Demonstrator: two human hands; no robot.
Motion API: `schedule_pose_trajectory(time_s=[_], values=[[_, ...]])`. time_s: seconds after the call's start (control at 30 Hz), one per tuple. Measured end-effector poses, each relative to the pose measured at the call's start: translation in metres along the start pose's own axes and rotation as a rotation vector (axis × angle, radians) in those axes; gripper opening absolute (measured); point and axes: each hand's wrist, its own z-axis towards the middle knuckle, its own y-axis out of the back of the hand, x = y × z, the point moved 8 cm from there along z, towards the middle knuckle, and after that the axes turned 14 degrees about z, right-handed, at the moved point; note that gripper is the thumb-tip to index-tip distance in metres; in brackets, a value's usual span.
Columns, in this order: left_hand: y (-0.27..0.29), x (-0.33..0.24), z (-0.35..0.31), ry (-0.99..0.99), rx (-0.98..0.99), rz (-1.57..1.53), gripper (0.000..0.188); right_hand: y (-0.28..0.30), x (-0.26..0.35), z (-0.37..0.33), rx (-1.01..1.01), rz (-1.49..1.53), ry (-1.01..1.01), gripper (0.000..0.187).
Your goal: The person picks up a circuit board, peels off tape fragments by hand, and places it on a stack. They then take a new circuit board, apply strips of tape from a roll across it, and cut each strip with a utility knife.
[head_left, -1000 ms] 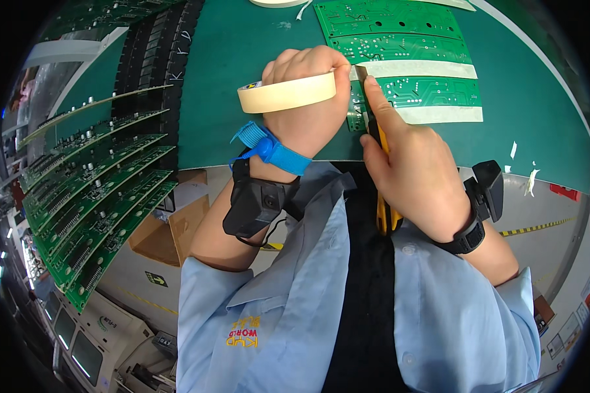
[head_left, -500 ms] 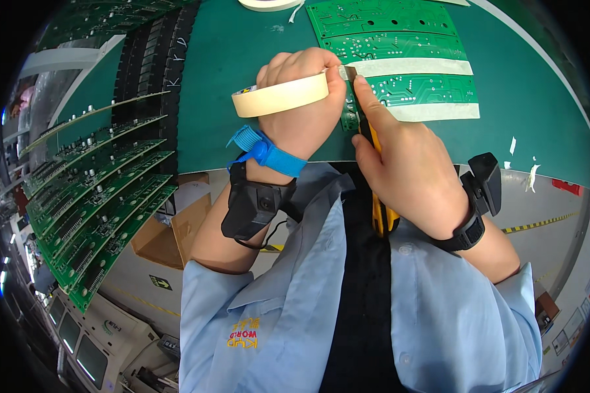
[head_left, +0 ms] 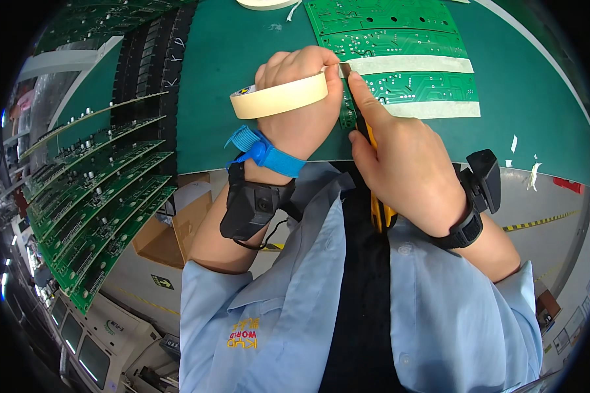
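A green circuit board panel (head_left: 406,46) lies on the bench with two pale strips of masking tape (head_left: 416,64) across it. My left hand (head_left: 301,98) is closed at the board's left edge, pinching the end of the upper strip. A roll of masking tape (head_left: 278,98) rests against the back of that hand, apparently joined to the pinched end. In my right hand (head_left: 406,157) is a yellow and black utility knife (head_left: 381,213), my index finger stretched along it. Its blade (head_left: 345,67) meets the tape beside my left fingertips.
Upright green circuit boards (head_left: 98,216) stand in a black rack (head_left: 147,72) at the left. Another tape roll (head_left: 267,3) lies at the far edge of the green bench mat (head_left: 242,39). Tape scraps (head_left: 533,175) lie near the right front edge. Below the bench stands a cardboard box (head_left: 170,229).
The knife and my right hand have shifted slightly left, bringing the blade nearer my left fingertips. My left hand keeps its pinch almost unmoved.
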Motion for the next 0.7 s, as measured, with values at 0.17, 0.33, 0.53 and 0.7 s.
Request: schedule_pose_trajectory(time_s=[0.17,0.33,0.53,0.7], values=[[-0.0010,-0.0002,-0.0002,-0.003,-0.001,0.008,0.007,0.0010,-0.0024,0.0021,-0.041,0.024,-0.015,0.064],[-0.0011,0.0004,-0.0002,0.006,0.001,0.004,0.008,0.0002,-0.0009,-0.0031,-0.003,-0.024,0.008,0.058],[-0.0011,0.0007,-0.0004,0.016,0.006,0.013,0.008,0.0017,-0.0043,0.0019,-0.049,0.028,-0.012,0.063],[0.0002,0.0015,-0.0004,-0.003,-0.016,0.004,0.007,0.0017,-0.0022,0.0029,-0.029,-0.033,-0.014,0.063]])
